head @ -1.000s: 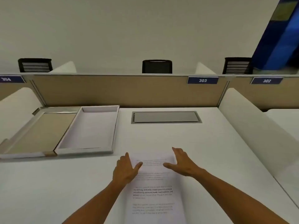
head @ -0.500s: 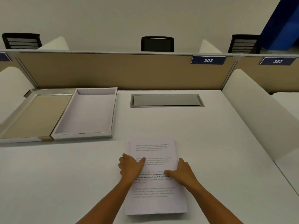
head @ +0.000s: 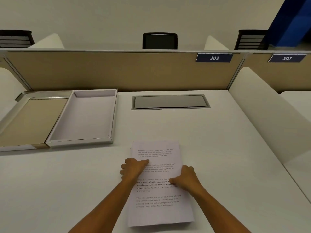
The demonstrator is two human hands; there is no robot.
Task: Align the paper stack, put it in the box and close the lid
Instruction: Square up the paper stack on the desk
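A stack of printed white paper [head: 159,206] lies flat on the white desk in front of me. My left hand [head: 133,169] grips its left edge, thumb on top of the sheets. My right hand [head: 186,179] grips the right edge the same way, a little nearer to me. At the far left the shallow white box [head: 84,140] stands open with nothing in it. Its lid [head: 25,121], beige inside, lies open flat on the box's left side.
A grey cable hatch [head: 170,102] is set into the desk behind the paper. A beige partition [head: 117,71] with the sign 303 closes the back. White side dividers [head: 262,111] flank the desk, and black chairs show beyond the partition.
Both hands slid from the stack's far end back toward me and closed on its side edges. The view tilted down, so the whole stack now shows.
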